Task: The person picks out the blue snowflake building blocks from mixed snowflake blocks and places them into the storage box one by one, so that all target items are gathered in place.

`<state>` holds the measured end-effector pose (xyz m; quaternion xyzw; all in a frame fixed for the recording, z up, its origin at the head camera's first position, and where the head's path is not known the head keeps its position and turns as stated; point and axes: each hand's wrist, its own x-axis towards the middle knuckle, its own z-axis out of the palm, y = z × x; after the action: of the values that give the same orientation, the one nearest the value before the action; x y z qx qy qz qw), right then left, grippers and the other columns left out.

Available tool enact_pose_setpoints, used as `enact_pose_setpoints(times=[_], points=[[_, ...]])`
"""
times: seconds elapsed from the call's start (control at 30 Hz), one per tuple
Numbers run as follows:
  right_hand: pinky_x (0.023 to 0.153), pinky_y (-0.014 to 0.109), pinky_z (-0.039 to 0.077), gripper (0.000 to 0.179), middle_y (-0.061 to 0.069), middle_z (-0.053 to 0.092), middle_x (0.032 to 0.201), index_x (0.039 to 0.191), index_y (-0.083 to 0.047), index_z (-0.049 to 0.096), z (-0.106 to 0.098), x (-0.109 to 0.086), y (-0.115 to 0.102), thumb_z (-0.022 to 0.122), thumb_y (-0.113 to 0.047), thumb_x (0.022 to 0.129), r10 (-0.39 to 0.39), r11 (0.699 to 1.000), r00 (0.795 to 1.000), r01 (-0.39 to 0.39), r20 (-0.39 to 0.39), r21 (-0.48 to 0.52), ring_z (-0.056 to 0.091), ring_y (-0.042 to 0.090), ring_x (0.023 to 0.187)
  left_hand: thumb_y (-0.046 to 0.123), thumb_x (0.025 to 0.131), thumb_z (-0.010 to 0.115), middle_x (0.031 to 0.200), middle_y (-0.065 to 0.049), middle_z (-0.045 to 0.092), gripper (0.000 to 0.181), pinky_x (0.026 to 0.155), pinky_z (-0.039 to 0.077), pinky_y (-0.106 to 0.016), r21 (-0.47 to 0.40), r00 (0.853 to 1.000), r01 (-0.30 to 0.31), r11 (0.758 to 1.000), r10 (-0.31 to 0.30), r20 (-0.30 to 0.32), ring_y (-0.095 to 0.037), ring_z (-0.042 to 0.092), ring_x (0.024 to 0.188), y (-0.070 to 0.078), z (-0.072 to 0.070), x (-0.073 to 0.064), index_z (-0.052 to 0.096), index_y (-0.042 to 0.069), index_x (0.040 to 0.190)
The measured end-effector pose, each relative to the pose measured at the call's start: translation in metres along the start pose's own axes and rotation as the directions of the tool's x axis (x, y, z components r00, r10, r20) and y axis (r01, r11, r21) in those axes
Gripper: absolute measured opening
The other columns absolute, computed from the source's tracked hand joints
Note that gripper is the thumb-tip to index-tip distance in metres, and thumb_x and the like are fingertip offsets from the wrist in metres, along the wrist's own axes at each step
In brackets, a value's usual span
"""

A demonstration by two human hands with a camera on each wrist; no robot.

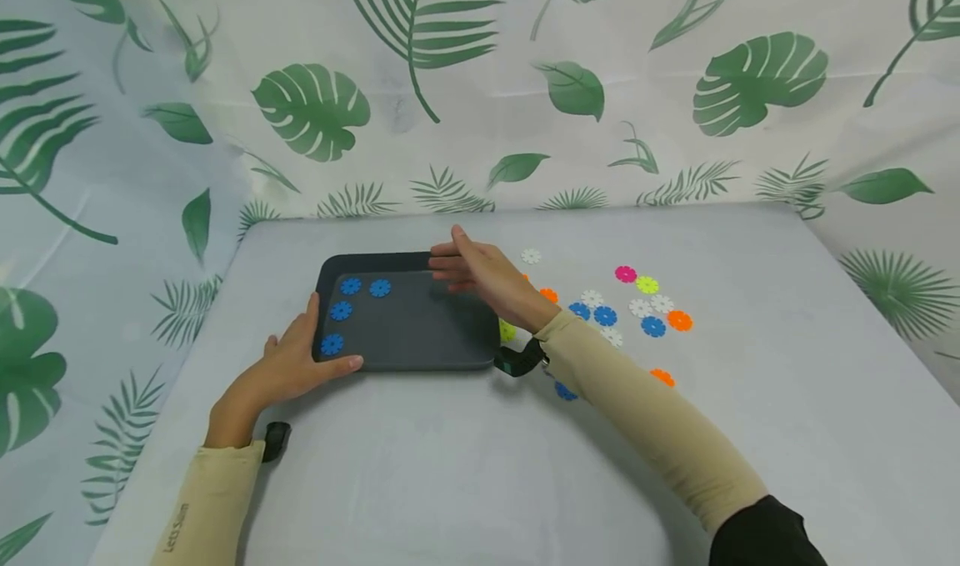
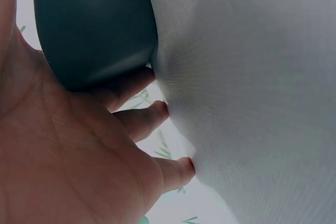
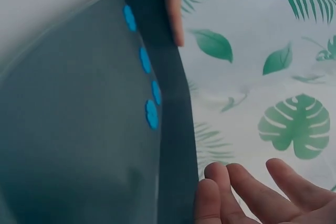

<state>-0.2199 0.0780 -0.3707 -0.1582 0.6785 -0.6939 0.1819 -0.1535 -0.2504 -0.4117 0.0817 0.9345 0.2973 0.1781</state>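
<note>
A dark grey rectangular tray [image 1: 420,324] stands on the white table, with several blue flower-shaped discs [image 1: 341,311] along its left side and back left. My left hand [image 1: 288,366] holds its front left corner, the thumb along the front rim and the fingers by the left wall. In the left wrist view the fingertips [image 2: 157,109] reach down to the tabletop beside the tray [image 2: 97,24]. Above the tray's back right corner is my right hand [image 1: 487,278], fingers extended. The right wrist view shows these fingers [image 3: 252,192] holding nothing, near the tray's rim [image 3: 176,129].
Right of the tray lie scattered flower-shaped discs: blue [image 1: 653,326], orange [image 1: 680,321], white [image 1: 531,256], yellow-green [image 1: 647,285] and one pink [image 1: 626,274]. My right forearm covers part of that area. A leaf-patterned cloth [image 1: 450,132] hangs behind the table.
</note>
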Motion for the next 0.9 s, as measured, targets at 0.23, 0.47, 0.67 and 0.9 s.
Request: enact_pose_setpoints(times=[0.23, 0.47, 0.67, 0.9], points=[[0.116, 0.055, 0.042, 0.065, 0.024, 0.058, 0.151, 0.151, 0.002, 0.055, -0.020, -0.016, -0.002, 0.034, -0.050, 0.118, -0.035, 0.997, 0.999, 0.034, -0.014, -0.069, 0.056, 0.040, 0.139, 0.066, 0.092, 0.075, 0.172, -0.037, -0.002, 0.137, 0.116, -0.006, -0.081, -0.003, 1.000, -0.004, 1.000, 0.004, 0.005, -0.057, 0.001, 0.157, 0.001, 0.000, -0.001, -0.019, 0.000, 0.167], [0.115, 0.053, 0.044, 0.057, 0.028, 0.058, 0.147, 0.140, 0.007, 0.057, -0.035, -0.029, -0.005, 0.042, -0.042, 0.118, -0.033, 0.997, 0.998, 0.029, -0.057, -0.077, 0.060, 0.039, 0.135, 0.065, 0.092, 0.075, 0.172, -0.037, -0.003, 0.137, 0.115, -0.007, -0.081, -0.004, 1.000, -0.004, 1.000, 0.004, 0.004, -0.057, 0.001, 0.157, 0.001, 0.001, -0.002, -0.020, 0.000, 0.166], [0.112, 0.052, 0.046, 0.047, 0.026, 0.057, 0.148, 0.135, 0.008, 0.054, -0.047, -0.041, -0.007, 0.051, -0.034, 0.116, -0.006, 0.994, 0.995, -0.005, -0.096, -0.109, 0.062, 0.038, 0.132, 0.064, 0.091, 0.076, 0.172, -0.038, -0.003, 0.138, 0.115, -0.008, -0.081, -0.014, 1.000, -0.001, 1.000, 0.001, 0.005, -0.057, 0.000, 0.157, 0.002, 0.001, -0.002, -0.020, 0.000, 0.166], [0.113, 0.055, 0.044, 0.051, 0.022, 0.053, 0.157, 0.157, -0.001, 0.050, -0.059, -0.055, -0.008, 0.054, -0.029, 0.114, 0.011, 0.983, 0.995, -0.028, -0.095, -0.179, 0.060, 0.035, 0.134, 0.064, 0.091, 0.075, 0.171, -0.038, -0.003, 0.137, 0.115, -0.007, -0.081, -0.011, 1.000, 0.000, 1.000, 0.000, 0.005, -0.057, 0.000, 0.157, 0.003, 0.001, -0.002, -0.020, 0.000, 0.166]])
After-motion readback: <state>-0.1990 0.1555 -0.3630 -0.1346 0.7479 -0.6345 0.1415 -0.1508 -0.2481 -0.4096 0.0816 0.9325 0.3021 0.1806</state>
